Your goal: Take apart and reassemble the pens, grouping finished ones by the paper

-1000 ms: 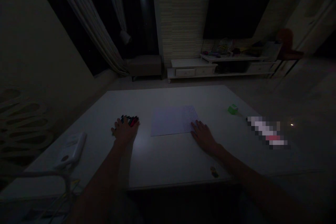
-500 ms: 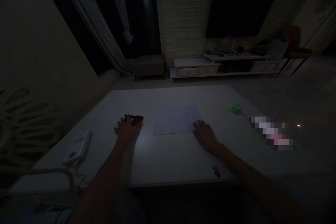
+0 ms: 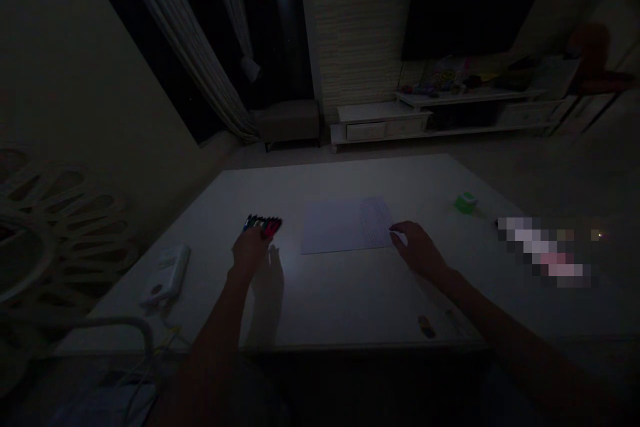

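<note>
A row of dark-capped pens (image 3: 265,221), some red and green, lies on the white table. My left hand (image 3: 249,250) is closed round the near side of the row, its fingertips partly hidden. To the right lies a flat sheet of paper (image 3: 330,223), blank on its left part and covered with lines of writing on its right part. My right hand (image 3: 419,250) is at the sheet's right edge, with forefinger and thumb curled together on that edge. The dim light blurs the exact contact.
A white power strip (image 3: 167,275) with cables lies at the table's left. On the right are a small green box (image 3: 465,202) and a blurred-out item (image 3: 543,250). A dark oval spot (image 3: 427,327) shows near the front edge. A TV cabinet (image 3: 380,127) stands beyond.
My left hand has gone from spread over the pens to closed round them. My right hand has risen from lying flat on the sheet to curled fingers at its right edge. The view has shifted slightly.
</note>
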`<state>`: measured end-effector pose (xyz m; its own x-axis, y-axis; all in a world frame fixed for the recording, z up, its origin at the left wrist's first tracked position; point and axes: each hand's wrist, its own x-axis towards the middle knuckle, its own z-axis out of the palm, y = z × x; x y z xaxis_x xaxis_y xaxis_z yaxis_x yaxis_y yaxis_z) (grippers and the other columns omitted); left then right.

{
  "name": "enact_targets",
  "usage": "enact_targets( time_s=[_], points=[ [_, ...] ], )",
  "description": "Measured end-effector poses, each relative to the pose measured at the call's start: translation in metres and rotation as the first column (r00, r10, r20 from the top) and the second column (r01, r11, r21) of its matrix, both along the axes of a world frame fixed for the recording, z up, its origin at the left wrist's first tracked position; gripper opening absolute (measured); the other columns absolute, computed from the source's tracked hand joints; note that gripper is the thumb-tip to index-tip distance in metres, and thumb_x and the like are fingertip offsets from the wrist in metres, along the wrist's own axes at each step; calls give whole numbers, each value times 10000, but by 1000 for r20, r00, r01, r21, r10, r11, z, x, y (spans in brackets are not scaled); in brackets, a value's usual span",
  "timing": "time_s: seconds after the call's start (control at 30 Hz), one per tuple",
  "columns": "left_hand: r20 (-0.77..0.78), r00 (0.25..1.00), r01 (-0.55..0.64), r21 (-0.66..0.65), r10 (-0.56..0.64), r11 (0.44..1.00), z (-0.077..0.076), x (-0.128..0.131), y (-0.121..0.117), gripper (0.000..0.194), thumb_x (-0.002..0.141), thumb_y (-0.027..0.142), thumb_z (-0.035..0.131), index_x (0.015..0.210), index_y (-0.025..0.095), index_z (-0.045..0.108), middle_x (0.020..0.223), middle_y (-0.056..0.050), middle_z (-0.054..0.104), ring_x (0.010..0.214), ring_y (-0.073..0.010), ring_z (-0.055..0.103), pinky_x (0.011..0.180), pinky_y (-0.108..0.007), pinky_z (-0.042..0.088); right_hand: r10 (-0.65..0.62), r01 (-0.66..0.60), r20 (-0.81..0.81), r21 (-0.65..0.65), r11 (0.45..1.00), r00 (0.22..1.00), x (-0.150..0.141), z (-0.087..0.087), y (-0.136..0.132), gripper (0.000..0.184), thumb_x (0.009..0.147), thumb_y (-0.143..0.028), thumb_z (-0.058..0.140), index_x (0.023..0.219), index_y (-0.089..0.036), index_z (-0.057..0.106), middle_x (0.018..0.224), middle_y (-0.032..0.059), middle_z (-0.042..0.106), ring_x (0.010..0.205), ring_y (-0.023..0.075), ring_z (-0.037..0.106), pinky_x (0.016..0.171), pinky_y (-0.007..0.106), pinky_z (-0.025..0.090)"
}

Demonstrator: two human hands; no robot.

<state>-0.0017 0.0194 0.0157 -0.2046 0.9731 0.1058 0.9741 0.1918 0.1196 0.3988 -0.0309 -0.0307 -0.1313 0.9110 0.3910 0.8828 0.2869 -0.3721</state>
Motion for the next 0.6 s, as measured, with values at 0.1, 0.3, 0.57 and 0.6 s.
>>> enact_targets(
  time_s=[0.1, 0.3, 0.57, 0.6],
  points=[
    [-71, 997, 4, -28, -6, 1000, -7, 2, 0, 246, 747, 357, 512, 892, 204, 640, 892, -77, 676, 836, -225, 619, 662, -268, 442, 84, -77, 119, -65, 995, 989, 1, -13, -6, 473, 873, -440, 339, 1244, -190, 492, 1276, 114, 500, 1182, 262, 428, 981, 435, 320],
    [-60, 998, -42, -105, 36, 994, -8, 3, 4, 215, 728, 269, 508, 871, 183, 643, 878, -112, 673, 814, -250, 627, 660, -294, 461, 102, -65, 213, -171, 983, 972, -3, -41, -1, 574, 887, -502, 240, 1329, -171, 397, 1398, 115, 358, 1304, 265, 272, 1043, 461, 212],
    [-27, 995, -101, -80, 99, 992, -10, 7, 7, 230, 734, 283, 529, 870, 132, 636, 908, -169, 654, 835, -296, 616, 671, -345, 473, 59, -30, 196, -150, 988, 979, -11, -37, 8, 565, 896, -468, 233, 1345, -152, 365, 1424, 125, 306, 1313, 264, 249, 1059, 449, 184],
    [0, 994, -113, -73, 113, 991, -10, 7, 7, 227, 735, 272, 528, 870, 123, 633, 911, -179, 649, 839, -305, 614, 676, -360, 472, 51, -25, 181, -141, 990, 982, -11, -36, 7, 563, 895, -467, 236, 1354, -161, 347, 1431, 117, 294, 1315, 259, 246, 1059, 442, 190]
  ],
)
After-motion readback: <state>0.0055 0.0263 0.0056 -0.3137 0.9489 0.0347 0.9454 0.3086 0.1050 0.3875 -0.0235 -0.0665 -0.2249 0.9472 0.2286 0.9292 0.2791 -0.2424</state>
